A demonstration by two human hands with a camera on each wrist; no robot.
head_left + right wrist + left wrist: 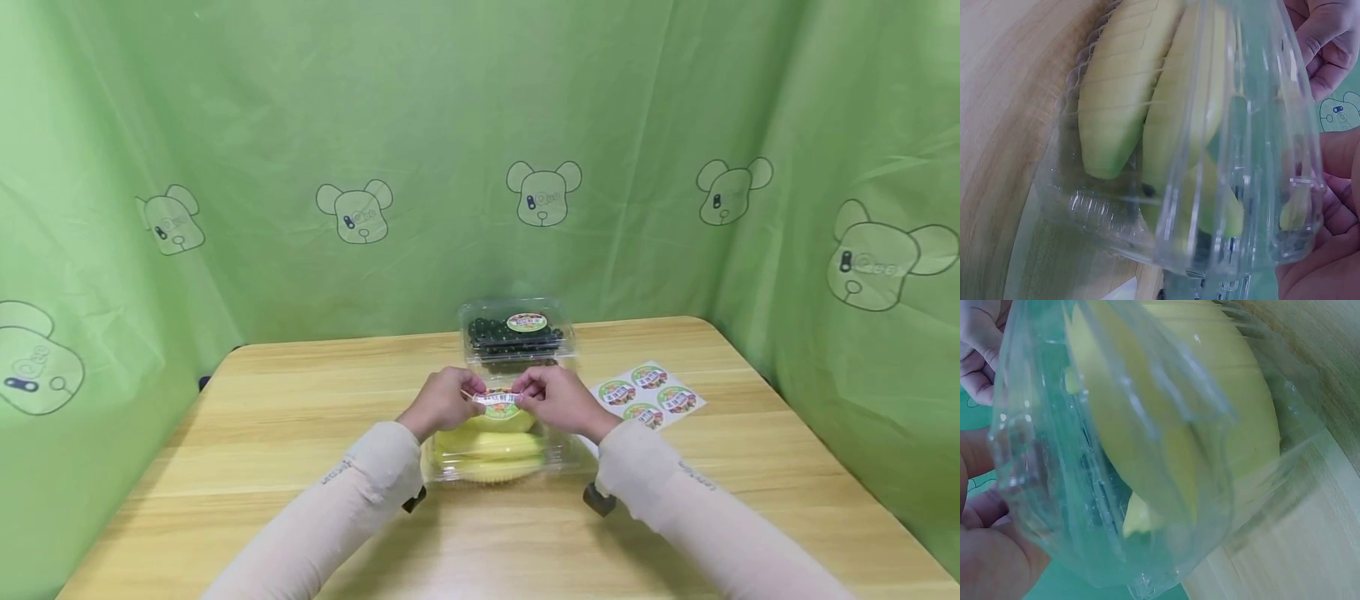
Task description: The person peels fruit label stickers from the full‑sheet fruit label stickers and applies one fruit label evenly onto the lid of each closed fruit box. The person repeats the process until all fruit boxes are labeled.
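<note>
A round green-and-red label sticker is stretched between both hands above a clear plastic clamshell box. My left hand pinches its left edge, and my right hand pinches the right edge. Whether the sticker touches the lid cannot be told. Yellow bananas lie inside the box, their ribs of plastic showing up close in the left wrist view. From the right wrist, the bananas show greenish tips, with the right hand beside the box's far end.
Behind the bananas stands another clear box of dark grapes, with a similar oval-looking label on its lid. On the right lies a white sheet of round stickers. Green curtains with bear outlines surround the wooden table.
</note>
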